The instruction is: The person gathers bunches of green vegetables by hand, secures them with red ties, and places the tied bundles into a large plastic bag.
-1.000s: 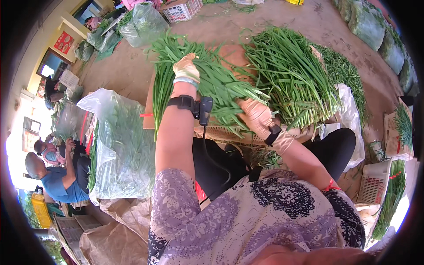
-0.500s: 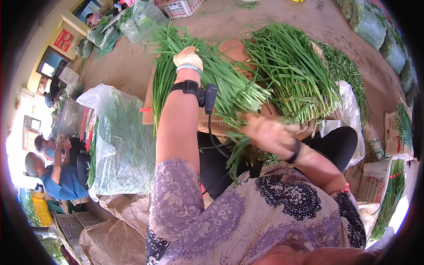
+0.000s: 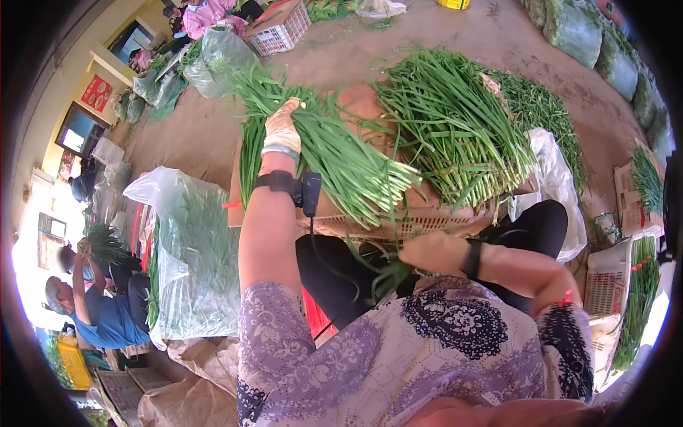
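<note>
gripping a bundle of green chives point(image 3: 341, 160) at the upper middle of the frame, my gloved left hand point(image 3: 282, 128) is closed around the stalks, which lie on a plastic crate point(image 3: 398, 224). my right hand point(image 3: 434, 252), lower centre, is curled around a few loose green stalks point(image 3: 384, 274). a bigger chive pile point(image 3: 455, 135) sits right of it.

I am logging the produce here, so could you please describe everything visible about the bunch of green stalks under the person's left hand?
The bunch of green stalks is a thick sheaf of long, thin, chive-like leaves, fresh and bright green. It lies slanted across a brown cardboard sheet set on a pale plastic crate, its cut ends paler and pointing toward the person. The left hand, in a light glove, presses on its far part. A second, larger heap lies beside it on the right.
</note>
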### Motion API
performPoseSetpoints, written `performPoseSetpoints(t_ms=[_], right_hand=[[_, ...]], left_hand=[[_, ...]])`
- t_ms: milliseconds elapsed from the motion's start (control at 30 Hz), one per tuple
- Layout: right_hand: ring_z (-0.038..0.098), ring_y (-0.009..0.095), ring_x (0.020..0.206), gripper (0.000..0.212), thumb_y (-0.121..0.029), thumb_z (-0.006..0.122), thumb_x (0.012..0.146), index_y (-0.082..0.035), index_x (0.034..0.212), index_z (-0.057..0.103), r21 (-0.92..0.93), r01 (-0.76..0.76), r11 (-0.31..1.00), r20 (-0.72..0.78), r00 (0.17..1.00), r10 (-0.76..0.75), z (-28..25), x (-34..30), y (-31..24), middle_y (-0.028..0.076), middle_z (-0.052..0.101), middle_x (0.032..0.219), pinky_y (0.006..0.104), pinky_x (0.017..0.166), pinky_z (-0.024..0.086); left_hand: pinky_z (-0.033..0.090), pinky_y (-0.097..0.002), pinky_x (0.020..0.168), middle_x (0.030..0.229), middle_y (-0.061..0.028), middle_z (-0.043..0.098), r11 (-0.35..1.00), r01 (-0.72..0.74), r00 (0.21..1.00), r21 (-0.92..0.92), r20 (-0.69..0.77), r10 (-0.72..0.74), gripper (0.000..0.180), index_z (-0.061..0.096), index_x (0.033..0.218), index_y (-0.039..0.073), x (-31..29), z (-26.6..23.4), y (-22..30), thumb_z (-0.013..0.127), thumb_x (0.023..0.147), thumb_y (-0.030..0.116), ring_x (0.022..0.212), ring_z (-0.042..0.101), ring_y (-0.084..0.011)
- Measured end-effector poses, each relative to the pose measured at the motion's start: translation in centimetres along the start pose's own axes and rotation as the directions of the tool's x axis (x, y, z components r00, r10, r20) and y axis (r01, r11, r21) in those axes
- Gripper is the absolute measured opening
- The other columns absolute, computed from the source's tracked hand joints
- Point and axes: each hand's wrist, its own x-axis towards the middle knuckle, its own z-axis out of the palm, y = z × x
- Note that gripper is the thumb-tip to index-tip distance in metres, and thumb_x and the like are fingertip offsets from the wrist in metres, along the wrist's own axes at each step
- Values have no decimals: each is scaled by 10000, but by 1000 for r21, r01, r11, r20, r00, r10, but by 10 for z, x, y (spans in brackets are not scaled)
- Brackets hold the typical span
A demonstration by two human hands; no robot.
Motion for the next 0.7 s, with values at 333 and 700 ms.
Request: performPoseSetpoints(t_ms=[333, 700], right_hand=[[514, 101, 567, 159, -190, 677, 753, -133, 847, 563, -612, 140, 778, -98, 963, -250, -170, -97, 3, 5, 512, 754, 245, 367, 400], [597, 304, 796, 564, -79, 552, 805, -139, 1333, 361, -688, -707, 164, -486, 617, 618, -188, -160, 263, 112, 560, 1105, 371, 622, 502]], left_hand=[[460, -297, 856, 1057, -40, 636, 991, 41, 997, -131, 66, -32, 346, 628, 1131, 51, 10, -33, -7, 611, 795, 130, 933, 586, -174], [414, -334, 807, 798, -12, 474, 880, 28, 798, -473, 542, 266, 406, 523, 1195, 48, -32, -28, 8, 601, 819, 180, 782, 464, -166]])
